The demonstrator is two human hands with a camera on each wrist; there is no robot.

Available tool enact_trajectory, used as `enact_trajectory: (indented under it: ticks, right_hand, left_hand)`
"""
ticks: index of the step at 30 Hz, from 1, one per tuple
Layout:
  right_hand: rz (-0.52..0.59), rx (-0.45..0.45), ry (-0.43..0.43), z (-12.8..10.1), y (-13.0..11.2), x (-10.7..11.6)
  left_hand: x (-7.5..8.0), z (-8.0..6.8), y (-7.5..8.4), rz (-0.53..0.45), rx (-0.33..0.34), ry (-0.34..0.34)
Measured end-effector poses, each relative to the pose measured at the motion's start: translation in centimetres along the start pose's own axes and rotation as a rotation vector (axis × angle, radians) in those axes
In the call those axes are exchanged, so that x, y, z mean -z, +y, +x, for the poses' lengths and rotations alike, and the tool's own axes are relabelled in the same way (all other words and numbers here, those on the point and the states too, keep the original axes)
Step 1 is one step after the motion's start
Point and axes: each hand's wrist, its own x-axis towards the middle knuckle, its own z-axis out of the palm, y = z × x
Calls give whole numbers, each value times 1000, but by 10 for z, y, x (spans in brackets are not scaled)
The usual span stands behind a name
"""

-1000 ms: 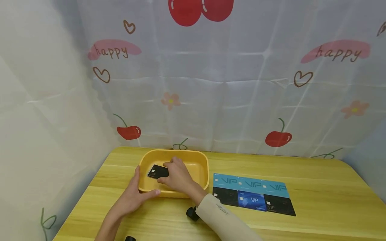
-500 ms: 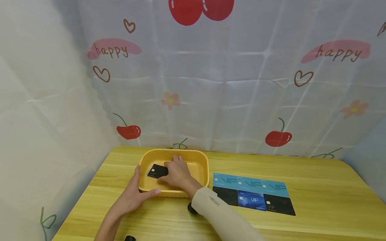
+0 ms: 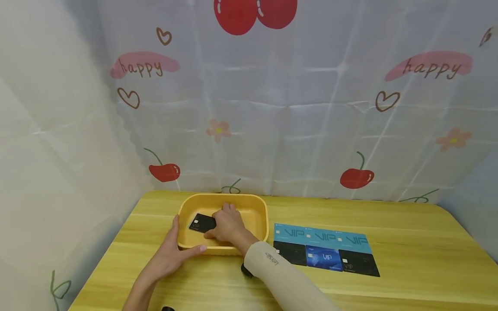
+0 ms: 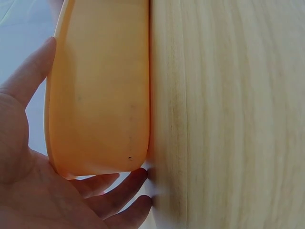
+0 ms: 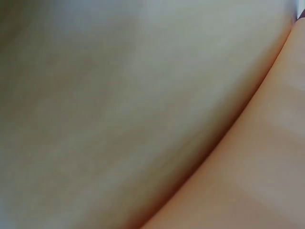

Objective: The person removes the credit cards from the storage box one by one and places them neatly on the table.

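Head view: I log a yellow tray (image 3: 261, 218) on the wooden table (image 3: 408, 242), left of centre, with a black card (image 3: 202, 223) lying flat on its floor toward the left end, long axis running roughly left to right with a slight tilt. The right hand (image 3: 227, 225) reaches into the tray from the near side, its fingers curled over the card's right edge; I judge it pinches that edge, though the thumb is hidden. The left hand (image 3: 175, 250) sits outside the tray at its near-left corner, thumb up along the left wall, fingers lying straight under the front wall, steadying it. The right hand is clearly the nearer one to the card; the tray's near wall stands between the card and the left hand. To the right, well apart from the tray, a block of VIP cards (image 3: 324, 250) lies in two rows, light blue behind, black and dark blue in front, edges touching. Left wrist view: the tray's outer wall (image 4: 100, 95) fills the left half, the left hand's fingers (image 4: 119, 191) straight beneath it, touching. Right wrist view: only blur, pale grey against an orange-tan surface; I cannot tell the grip from here.
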Motion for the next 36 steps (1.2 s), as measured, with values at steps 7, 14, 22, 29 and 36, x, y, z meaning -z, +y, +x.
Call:
enact_trajectory:
  ticks: [7,14,22,29,36]
  right_hand:
    - [-5,17,-19,-2,1,0]
    - [-2,43,-29,0,3,-1]
    - [14,45,-28,0,5,0]
    - [68,74,9,0,6,0]
    - [109,87,54,-2,6,0]
  left_hand:
    - [-2,0,-2,0,-5,-2]
    - [-2,0,-1,-3,-13,2]
    - [-2,1,1,-10,-3,-4]
    - [-1,1,-1,12,-1,-2]
    - [-1,1,-2,10,-17,3]
